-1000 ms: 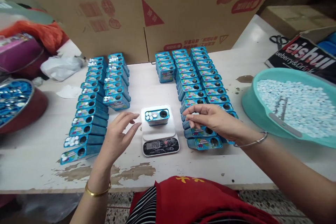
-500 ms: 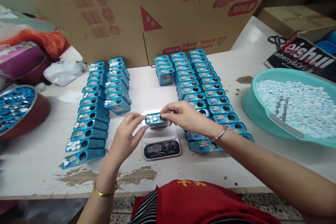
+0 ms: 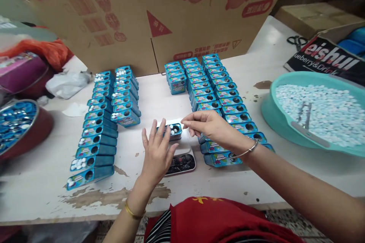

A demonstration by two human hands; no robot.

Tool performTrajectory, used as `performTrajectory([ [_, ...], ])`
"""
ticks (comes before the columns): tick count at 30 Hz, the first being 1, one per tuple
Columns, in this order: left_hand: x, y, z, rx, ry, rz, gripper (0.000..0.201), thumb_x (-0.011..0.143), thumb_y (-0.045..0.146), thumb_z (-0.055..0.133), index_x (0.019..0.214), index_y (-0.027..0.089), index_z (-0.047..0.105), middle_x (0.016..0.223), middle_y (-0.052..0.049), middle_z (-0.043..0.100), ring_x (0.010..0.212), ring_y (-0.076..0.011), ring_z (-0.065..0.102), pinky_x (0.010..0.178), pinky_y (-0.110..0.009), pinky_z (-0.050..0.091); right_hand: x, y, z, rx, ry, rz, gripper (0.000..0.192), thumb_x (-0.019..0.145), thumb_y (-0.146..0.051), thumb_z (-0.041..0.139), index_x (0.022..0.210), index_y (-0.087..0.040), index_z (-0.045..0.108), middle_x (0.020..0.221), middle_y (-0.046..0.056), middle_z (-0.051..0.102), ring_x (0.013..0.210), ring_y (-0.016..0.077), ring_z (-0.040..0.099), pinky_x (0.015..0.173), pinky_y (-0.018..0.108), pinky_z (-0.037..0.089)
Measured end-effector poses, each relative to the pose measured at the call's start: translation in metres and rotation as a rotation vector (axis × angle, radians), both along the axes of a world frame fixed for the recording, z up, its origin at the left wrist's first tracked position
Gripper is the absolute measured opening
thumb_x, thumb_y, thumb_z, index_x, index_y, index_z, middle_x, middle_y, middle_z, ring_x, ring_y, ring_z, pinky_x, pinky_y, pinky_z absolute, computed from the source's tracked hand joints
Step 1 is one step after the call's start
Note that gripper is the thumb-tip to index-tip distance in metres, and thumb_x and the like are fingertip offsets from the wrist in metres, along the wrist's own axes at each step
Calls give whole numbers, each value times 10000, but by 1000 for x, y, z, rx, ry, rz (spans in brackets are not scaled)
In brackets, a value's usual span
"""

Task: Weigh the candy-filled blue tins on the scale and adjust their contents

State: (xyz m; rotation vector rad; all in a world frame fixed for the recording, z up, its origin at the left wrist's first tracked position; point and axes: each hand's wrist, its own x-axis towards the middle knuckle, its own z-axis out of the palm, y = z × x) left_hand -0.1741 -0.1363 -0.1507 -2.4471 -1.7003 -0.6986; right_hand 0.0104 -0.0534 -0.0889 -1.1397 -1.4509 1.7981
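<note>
A blue candy tin (image 3: 178,134) rests on a white kitchen scale (image 3: 184,161). Several white tablets (image 3: 172,130) lie on the tin's top, close to its round hole. My left hand (image 3: 157,152) is spread out over the tin's left end and the left side of the scale, hiding part of the display. I cannot tell whether its fingertips touch the tin. Just right of the tin, my right hand (image 3: 209,126) has thumb and fingers pinched together; anything between them is too small to make out.
Rows of blue tins (image 3: 98,134) stand at left, several topped with white tablets. More tin rows (image 3: 234,108) stand at right. A turquoise basin (image 3: 266,108) holds tablets and a scoop. A red bowl (image 3: 42,125) holds blue lids. A large carton (image 3: 128,15) walls the back.
My left hand has left the tin's side, spreading and moving right over its left end. My right hand has drawn right, off the tin's hole. White tablets now lie nearer the hole.
</note>
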Motion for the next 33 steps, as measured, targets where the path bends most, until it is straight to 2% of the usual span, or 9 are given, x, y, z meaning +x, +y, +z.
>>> performTrajectory([
  [6,4,12,13,22,-99,-88,397,935,215,453,1330,238,427,1415,-106,466,1408,-276,264,1122,-639,80,24,-10,-5,-75,118,-55,215,753,-357,686,824,-154,674,653,-9,612,541,72,496,521,232,360],
  [11,-17,8,12,60,-227,18,421,918,229,493,1334,258,434,1341,-100,525,1344,-259,381,1123,-582,189,50,-20,-4,-201,131,-140,214,758,-370,704,788,-163,660,627,-19,580,515,64,461,478,217,336],
  [14,-24,13,7,-16,-164,11,546,869,322,590,1371,227,396,1313,-138,521,1258,-277,459,1043,-495,348,62,-26,-3,-247,178,-203,211,745,-367,723,817,-178,665,679,-13,592,525,60,454,472,209,339],
  [16,-21,21,5,-46,-69,-30,532,877,320,577,1371,226,401,1283,-145,536,1169,-270,513,955,-438,413,67,-29,-2,-261,202,-232,213,731,-365,736,825,-185,673,673,-14,588,521,63,446,465,212,338],
  [21,-8,41,15,-80,246,-56,484,902,351,520,1363,234,425,1341,-159,507,1064,-290,547,893,-443,408,76,-36,-2,-297,253,-271,228,717,-373,747,842,-191,693,642,-19,579,503,61,437,461,213,332],
  [25,-10,51,25,-196,218,-98,680,907,379,514,1474,180,195,1092,-137,631,924,-250,594,785,-366,454,81,-39,-5,-316,283,-278,218,714,-362,755,828,-186,694,720,0,614,508,46,447,463,201,325],
  [28,-18,73,29,-253,43,-127,736,892,392,545,1476,181,151,1074,-114,630,946,-228,604,777,-333,476,84,-41,-9,-324,284,-274,219,734,-377,742,832,-187,691,695,-5,600,499,43,441,455,199,292],
  [31,-18,118,28,-213,-58,-131,545,873,387,571,1352,209,380,1144,-101,607,1007,-227,590,838,-347,469,85,-41,-12,-331,301,-274,231,749,-397,729,853,-195,685,667,-8,589,504,53,438,453,203,272],
  [33,-14,157,24,-188,-30,-155,431,861,364,587,1244,201,474,1111,-85,612,990,-217,584,843,-337,461,85,-41,-14,-327,306,-283,237,760,-410,716,849,-194,681,622,-14,569,496,61,421,455,208,272],
])
